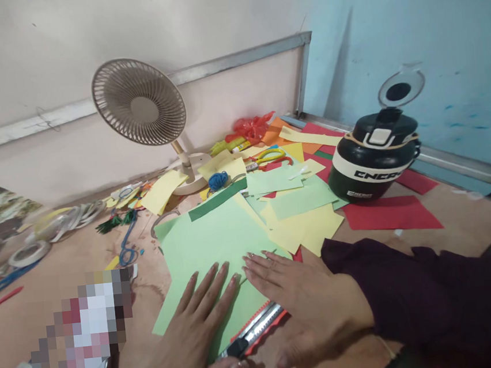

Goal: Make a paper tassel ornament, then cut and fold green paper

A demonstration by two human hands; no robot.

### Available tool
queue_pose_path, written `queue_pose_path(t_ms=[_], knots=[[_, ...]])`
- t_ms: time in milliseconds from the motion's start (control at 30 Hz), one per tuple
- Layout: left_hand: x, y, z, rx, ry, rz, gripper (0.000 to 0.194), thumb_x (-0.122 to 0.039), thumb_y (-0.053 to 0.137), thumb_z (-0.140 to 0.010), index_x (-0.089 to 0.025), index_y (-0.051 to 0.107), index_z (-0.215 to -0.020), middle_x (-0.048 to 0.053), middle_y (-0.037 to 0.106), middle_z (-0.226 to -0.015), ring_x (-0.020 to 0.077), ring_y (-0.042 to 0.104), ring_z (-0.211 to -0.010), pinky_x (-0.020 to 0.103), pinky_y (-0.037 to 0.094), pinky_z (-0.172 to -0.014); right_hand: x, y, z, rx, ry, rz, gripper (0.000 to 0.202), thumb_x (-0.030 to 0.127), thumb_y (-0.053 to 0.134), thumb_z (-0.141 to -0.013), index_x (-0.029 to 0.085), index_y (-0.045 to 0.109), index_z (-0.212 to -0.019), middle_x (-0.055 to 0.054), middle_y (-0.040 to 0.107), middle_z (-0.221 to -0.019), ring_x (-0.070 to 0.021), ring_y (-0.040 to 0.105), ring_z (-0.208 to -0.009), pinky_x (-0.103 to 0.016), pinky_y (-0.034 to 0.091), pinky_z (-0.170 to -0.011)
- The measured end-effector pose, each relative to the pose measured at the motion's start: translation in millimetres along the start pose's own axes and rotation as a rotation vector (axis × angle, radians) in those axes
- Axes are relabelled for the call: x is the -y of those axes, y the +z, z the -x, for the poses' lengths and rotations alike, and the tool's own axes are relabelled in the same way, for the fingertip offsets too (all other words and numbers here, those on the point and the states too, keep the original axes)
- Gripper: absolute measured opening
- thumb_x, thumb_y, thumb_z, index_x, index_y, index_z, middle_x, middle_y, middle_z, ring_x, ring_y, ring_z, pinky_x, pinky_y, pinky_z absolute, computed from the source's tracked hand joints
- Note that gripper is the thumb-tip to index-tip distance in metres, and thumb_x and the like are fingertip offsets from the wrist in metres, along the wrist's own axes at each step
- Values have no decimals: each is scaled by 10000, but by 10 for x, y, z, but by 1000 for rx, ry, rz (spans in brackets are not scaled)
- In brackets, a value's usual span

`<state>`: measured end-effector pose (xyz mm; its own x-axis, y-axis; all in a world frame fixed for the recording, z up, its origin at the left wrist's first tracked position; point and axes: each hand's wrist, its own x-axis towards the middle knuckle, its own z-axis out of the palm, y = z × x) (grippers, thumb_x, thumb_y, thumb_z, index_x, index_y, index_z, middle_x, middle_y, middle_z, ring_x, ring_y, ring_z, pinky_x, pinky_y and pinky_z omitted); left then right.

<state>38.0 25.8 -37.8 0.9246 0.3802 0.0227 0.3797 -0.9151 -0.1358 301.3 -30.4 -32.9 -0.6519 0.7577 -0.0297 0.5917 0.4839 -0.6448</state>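
A large light green sheet of paper [216, 239] lies on the table, a darker green strip across its far edge. My left hand [194, 333] rests flat on the sheet's near part, fingers spread, its thumb by the dark slider of a utility knife [255, 329]. From the right, my right hand [302, 300] lies with its fingertips on the same sheet, fingers stretched out and thumb apart. Between both hands sits the knife, over a red strip with a toothed edge; its right end is hidden by my right hand. Neither hand grips anything.
A desk fan [145, 110] stands at the back. To the right is a dark jug [368, 166] with its lid up. Paper scraps, yellow-handled scissors [271, 155], blue yarn [218, 180] and a red plastic bag [252, 128] crowd the far side. Tape rolls [29, 254] lie left.
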Motion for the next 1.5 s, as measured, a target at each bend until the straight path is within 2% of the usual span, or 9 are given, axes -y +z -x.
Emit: queue_pose_path(t_ms=[133,400,667,867,1200,1400,1433,1500], knots=[[4,-21,-14,-9,14,-27,960,-773,337,-819,-149,128,-1517,109,137,-1567,298,126,-1442,427,-33,-1167,11,-19,-3,-2,8,3,1095,782,427,-763,28,112,-1492,-173,23,-1563,-258,-25,-1452,-396,-8,-1191],[-24,-28,-19,-24,-14,-17,964,-783,336,-810,-157,140,-1516,114,137,-1567,308,129,-1440,432,4,-1168,43,-65,4,13,44,3,1076,787,404,-768,31,143,-1488,-181,40,-1559,-269,-11,-1451,-405,0,-1191],[-23,-14,-7,-18,-37,49,1000,-788,333,-805,-148,54,-1521,107,148,-1564,290,113,-1445,425,11,-1173,-19,-70,-34,19,-45,8,1051,759,436,-782,50,127,-1494,-176,52,-1560,-248,-25,-1451,-413,-13,-1189],[-33,-41,-13,-27,-24,29,952,-779,377,-798,-214,121,-1520,109,88,-1575,336,137,-1434,479,57,-1162,-68,-82,-68,21,-79,33,1055,751,492,-757,100,128,-1503,-197,52,-1557,-255,-19,-1450,-449,5,-1178],[-26,-21,-25,-43,-15,3,962,-791,361,-793,-205,126,-1519,118,81,-1575,318,103,-1444,465,54,-1164,-90,-101,-81,33,-75,12,1052,767,479,-750,127,125,-1507,-193,20,-1559,-277,-26,-1446,-481,37,-1172],[-50,-14,3,-4,-47,30,981,-797,377,-779,-212,112,-1520,103,112,-1573,331,119,-1439,492,59,-1164,-42,-34,-22,-67,-148,122,970,732,402,-821,36,235,-1476,-227,174,-1538,-275,63,-1451,-471,70,-1178],[-51,-19,7,-1,-48,39,984,-797,379,-779,-209,109,-1521,103,118,-1571,335,127,-1436,497,61,-1164,-46,-38,-24,-105,-157,138,924,716,396,-837,46,285,-1464,-222,224,-1529,-282,116,-1445,-478,105,-1173],[-38,-43,12,5,-46,64,974,-790,387,-784,-218,107,-1520,93,131,-1570,340,150,-1431,505,82,-1162,-80,-88,-49,-265,-113,146,754,641,383,-892,80,440,-1391,-206,408,-1453,-289,308,-1381,-481,233,-1135]])
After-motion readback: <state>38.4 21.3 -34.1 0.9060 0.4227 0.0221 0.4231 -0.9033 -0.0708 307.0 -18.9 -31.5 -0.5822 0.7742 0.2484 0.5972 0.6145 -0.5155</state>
